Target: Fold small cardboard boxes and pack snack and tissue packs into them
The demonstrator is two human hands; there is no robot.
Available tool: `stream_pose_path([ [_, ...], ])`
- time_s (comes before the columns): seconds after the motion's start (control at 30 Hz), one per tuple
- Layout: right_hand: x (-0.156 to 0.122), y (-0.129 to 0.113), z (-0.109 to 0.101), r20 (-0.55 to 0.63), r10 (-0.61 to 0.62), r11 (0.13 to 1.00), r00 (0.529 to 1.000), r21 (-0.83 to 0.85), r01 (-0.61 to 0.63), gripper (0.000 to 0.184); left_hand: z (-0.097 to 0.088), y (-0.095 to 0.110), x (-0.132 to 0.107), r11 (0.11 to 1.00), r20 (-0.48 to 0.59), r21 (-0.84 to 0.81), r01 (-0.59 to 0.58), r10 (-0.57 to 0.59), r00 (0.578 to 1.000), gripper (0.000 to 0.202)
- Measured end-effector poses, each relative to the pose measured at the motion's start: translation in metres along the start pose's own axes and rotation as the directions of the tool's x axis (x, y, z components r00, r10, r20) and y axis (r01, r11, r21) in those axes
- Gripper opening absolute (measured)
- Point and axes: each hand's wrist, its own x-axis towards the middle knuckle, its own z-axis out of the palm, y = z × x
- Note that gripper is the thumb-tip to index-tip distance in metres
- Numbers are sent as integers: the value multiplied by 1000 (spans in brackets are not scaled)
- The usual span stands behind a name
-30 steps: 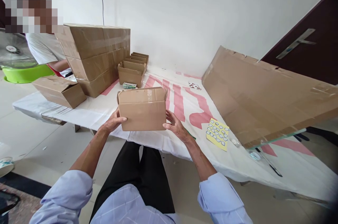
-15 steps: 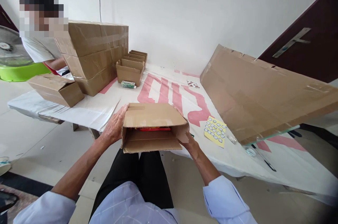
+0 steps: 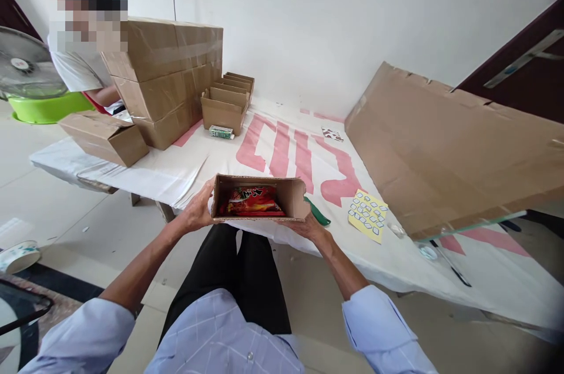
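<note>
I hold a small open cardboard box point(image 3: 291, 195) at the near edge of the table, its opening turned up toward me. A red snack packet point(image 3: 252, 201) lies inside it. My left hand point(image 3: 197, 212) grips the box's left side, fingers wrapped on the wall. My right hand point(image 3: 306, 225) supports the box from below at its right end, fingers mostly hidden under it. A green-handled tool point(image 3: 318, 213) lies on the table just right of the box.
A stack of taped cartons point(image 3: 167, 86), one loose carton point(image 3: 103, 136) and a row of open small boxes point(image 3: 224, 107) stand at the far left. A large flattened cardboard sheet point(image 3: 440, 145) leans at right. A yellow sticker sheet point(image 3: 368, 215) lies nearby. Another person point(image 3: 79, 68) stands behind the cartons.
The box was upright with its taped face toward me, then tipped toward me; now its opening faces up, flaps spread, showing the red packet inside. Both hands stayed on its sides.
</note>
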Motion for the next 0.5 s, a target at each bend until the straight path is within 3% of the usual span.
stream_pose_path([
  [0.13, 13, -3, 15, 91, 9, 1000, 996, -24, -7, 72, -9, -3, 6, 981, 56, -128, 143, -137, 989, 121],
  [0.23, 20, -20, 4, 163, -5, 991, 987, -133, 27, 69, -13, -2, 8, 968, 79, -175, 178, -167, 983, 125],
  [0.33, 17, -59, -22, 67, -89, 951, 994, -291, 105, 73, -12, -4, 8, 963, 69, -182, 196, -186, 980, 127],
  [0.43, 10, -115, -32, -55, -358, 864, 932, -398, 308, 37, -7, -5, 4, 976, 26, -148, 163, -160, 987, 121],
  [0.5, 10, -148, -20, 51, -426, 797, 903, -451, 402, 28, -3, -3, 1, 986, 9, -107, 125, -125, 992, 117],
])
